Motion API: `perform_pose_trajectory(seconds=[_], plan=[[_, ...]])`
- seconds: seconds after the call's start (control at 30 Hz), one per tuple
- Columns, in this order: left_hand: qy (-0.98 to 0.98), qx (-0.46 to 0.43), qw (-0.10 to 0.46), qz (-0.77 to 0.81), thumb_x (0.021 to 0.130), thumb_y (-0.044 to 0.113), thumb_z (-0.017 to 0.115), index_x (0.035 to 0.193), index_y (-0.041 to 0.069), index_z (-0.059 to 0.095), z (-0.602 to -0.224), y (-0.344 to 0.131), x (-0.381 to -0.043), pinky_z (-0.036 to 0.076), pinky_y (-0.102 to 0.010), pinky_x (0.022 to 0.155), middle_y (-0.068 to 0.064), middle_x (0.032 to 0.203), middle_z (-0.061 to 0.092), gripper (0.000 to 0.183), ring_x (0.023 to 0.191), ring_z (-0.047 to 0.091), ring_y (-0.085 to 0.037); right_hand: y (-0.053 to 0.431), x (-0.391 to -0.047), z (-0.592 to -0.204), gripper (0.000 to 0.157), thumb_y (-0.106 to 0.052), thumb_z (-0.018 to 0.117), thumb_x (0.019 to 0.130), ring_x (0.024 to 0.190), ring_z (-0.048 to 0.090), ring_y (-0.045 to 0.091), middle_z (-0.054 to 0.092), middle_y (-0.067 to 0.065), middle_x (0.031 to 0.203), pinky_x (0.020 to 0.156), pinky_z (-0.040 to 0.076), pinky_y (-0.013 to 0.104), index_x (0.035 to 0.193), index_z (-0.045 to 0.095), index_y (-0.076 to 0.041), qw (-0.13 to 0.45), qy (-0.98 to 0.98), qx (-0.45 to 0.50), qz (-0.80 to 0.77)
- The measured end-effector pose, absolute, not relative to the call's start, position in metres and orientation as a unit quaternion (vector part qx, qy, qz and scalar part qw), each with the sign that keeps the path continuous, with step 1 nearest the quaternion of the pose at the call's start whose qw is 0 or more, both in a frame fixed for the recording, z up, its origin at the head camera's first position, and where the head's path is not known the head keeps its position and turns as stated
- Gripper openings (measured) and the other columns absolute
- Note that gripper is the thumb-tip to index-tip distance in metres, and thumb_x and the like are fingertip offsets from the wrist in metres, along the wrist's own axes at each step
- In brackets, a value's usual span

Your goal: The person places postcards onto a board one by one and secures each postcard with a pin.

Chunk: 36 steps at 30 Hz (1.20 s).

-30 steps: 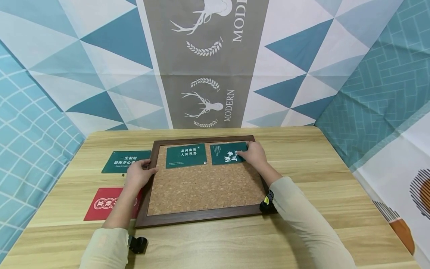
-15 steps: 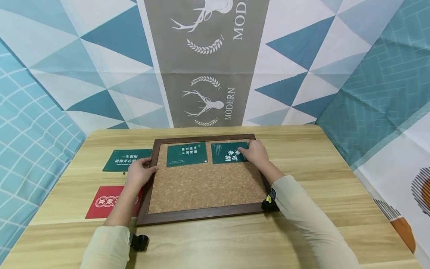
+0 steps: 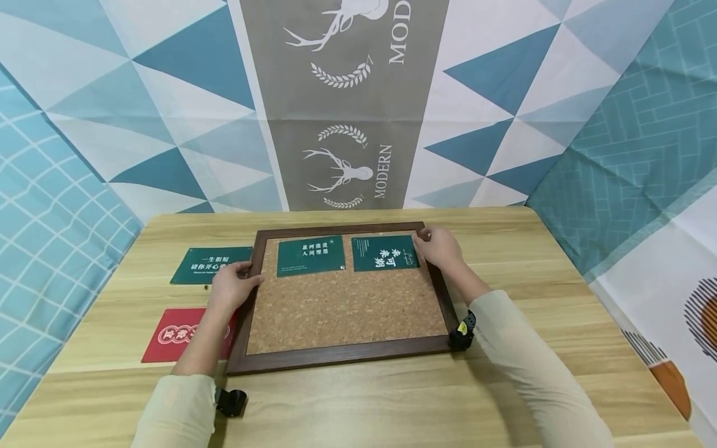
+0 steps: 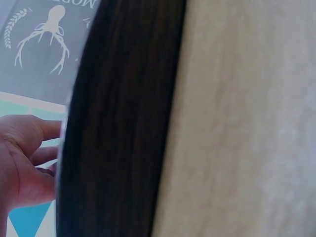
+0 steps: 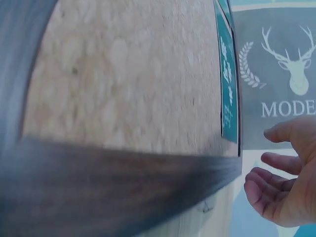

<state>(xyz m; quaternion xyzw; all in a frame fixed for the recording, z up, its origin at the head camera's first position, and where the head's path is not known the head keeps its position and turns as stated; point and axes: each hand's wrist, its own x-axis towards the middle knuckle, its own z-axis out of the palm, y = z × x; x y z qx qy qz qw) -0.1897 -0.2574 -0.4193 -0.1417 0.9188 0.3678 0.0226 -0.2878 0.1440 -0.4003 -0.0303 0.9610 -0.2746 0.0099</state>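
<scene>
A wood-framed corkboard lies on the table. Across its top sit two green postcards, one card at the left and the other card at the right. My left hand grips the board's left rail, with the thumb over its inner edge. At the right rail, my right hand is beside the right postcard's outer corner. Its fingers are loosely bent with nothing between them in the right wrist view.
Left of the board lie a third green postcard and a red card, partly covered by the left arm. A tiny dark object sits below the green one. Patterned cloth hangs behind the table.
My right hand has drawn off the right postcard toward the right rail, so more of its print shows. The left hand stays at the left rail.
</scene>
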Motion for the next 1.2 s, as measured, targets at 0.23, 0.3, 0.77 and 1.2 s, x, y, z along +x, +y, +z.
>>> perform_pose_trajectory(seconds=[0.23,0.3,0.77,1.2], plan=[[0.918,-0.142,0.019,0.37,0.092,0.023,0.059,0.139,-0.006,0.038,-0.418,-0.256,-0.19,0.048,-0.05,0.093,-0.029,0.132,0.047,0.058,0.117,0.05,-0.041,0.163,-0.285,-0.396,0.038,-0.027,0.049,0.096,0.087,0.06,0.031,0.061,0.021,0.116,0.07,0.048,0.04,0.122,0.059,-0.002,0.018,0.96,-0.031,-0.279],[0.918,-0.141,0.017,0.37,0.092,0.022,0.059,0.139,-0.006,0.039,-0.419,-0.256,-0.19,0.047,-0.05,0.093,-0.029,0.132,0.047,0.058,0.117,0.05,-0.041,0.168,-0.284,-0.396,0.039,-0.028,0.049,0.096,0.091,0.06,0.031,0.059,0.022,0.118,0.073,0.048,0.042,0.123,0.058,-0.002,0.02,0.959,-0.029,-0.28],[0.92,-0.139,0.015,0.367,0.092,0.023,0.059,0.138,-0.007,0.04,-0.419,-0.257,-0.187,0.047,-0.051,0.093,-0.03,0.132,0.047,0.058,0.117,0.05,-0.041,0.195,-0.278,-0.403,0.03,-0.021,0.054,0.094,0.099,0.056,0.035,0.061,0.023,0.11,0.078,0.047,0.046,0.111,0.063,0.001,0.008,0.962,-0.039,-0.27],[0.92,-0.138,0.018,0.366,0.092,0.023,0.059,0.138,-0.007,0.039,-0.417,-0.255,-0.187,0.046,-0.051,0.095,-0.03,0.133,0.046,0.058,0.119,0.048,-0.042,0.208,-0.272,-0.411,0.03,-0.021,0.054,0.094,0.097,0.057,0.034,0.061,0.022,0.108,0.077,0.048,0.044,0.112,0.064,0.0,0.016,0.958,-0.063,-0.278]])
